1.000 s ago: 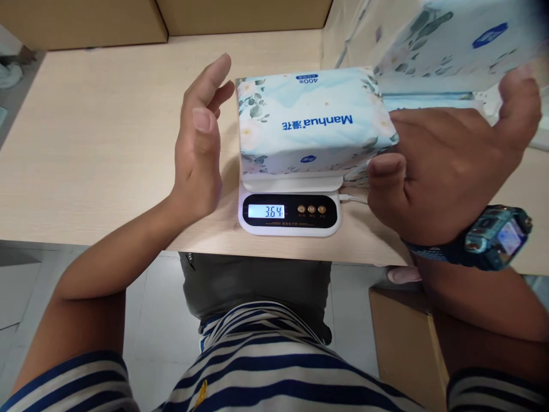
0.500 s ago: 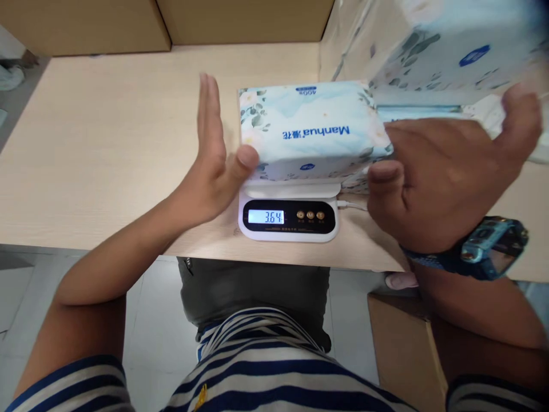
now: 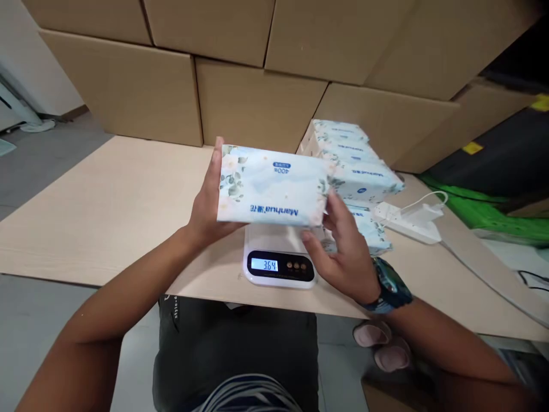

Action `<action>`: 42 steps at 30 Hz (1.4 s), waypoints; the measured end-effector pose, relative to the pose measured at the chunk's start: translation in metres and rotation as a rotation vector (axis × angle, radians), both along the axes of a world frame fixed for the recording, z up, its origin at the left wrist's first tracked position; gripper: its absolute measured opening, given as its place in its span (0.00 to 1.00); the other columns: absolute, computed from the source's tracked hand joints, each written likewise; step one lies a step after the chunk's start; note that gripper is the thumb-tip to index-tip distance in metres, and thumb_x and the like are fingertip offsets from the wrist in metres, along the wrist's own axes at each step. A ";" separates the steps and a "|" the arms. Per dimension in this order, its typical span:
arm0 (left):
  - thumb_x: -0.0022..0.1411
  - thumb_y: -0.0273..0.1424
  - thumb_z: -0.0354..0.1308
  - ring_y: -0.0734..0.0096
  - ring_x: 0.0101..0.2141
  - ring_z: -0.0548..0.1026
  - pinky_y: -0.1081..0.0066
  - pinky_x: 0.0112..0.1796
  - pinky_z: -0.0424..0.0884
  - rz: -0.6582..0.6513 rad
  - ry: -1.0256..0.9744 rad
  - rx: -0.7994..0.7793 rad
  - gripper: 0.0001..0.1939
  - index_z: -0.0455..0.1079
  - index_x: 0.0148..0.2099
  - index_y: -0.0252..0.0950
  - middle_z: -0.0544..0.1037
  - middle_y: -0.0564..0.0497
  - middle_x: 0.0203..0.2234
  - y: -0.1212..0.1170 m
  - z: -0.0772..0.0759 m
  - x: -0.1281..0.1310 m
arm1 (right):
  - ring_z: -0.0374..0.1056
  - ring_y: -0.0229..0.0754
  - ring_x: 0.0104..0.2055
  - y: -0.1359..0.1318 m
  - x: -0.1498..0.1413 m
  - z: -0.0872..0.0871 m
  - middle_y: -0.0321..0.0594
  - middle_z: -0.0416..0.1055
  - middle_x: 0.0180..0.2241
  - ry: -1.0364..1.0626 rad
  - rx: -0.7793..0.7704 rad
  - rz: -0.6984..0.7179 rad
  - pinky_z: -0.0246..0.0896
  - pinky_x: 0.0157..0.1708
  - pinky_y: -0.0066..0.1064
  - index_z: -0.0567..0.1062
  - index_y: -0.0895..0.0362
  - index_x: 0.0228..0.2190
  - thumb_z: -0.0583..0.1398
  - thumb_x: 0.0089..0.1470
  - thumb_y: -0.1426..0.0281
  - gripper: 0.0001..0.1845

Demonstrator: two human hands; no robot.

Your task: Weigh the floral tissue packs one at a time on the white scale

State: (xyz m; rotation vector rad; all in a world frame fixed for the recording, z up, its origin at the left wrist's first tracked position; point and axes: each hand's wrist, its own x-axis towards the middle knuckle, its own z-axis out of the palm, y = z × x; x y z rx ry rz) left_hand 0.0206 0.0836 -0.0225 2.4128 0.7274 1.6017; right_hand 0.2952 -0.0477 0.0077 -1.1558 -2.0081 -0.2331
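A pale blue floral tissue pack printed "Manhua" is held in the air just above a small white kitchen scale. My left hand grips its left end, fingers behind and thumb underneath. My right hand, a blue watch on its wrist, holds the pack's right end from below. The scale's lit display reads 364.
Several more tissue packs are stacked behind and right of the scale. A white power strip with a cable lies at the right. Large cardboard boxes line the back of the wooden table. A green mat lies further right.
Both hands closed on the ends of the tissue pack and lifted it off the scale. The view has tilted up and pulled back, showing the boxes behind.
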 end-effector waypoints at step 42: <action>0.79 0.48 0.47 0.52 0.52 0.80 0.49 0.58 0.76 0.453 -0.136 -0.706 0.17 0.69 0.45 0.43 0.83 0.41 0.53 0.048 -0.009 -0.034 | 0.74 0.67 0.64 0.203 -0.105 0.060 0.59 0.76 0.65 -0.938 -0.598 -0.147 0.69 0.56 0.47 0.52 0.51 0.78 0.67 0.62 0.57 0.52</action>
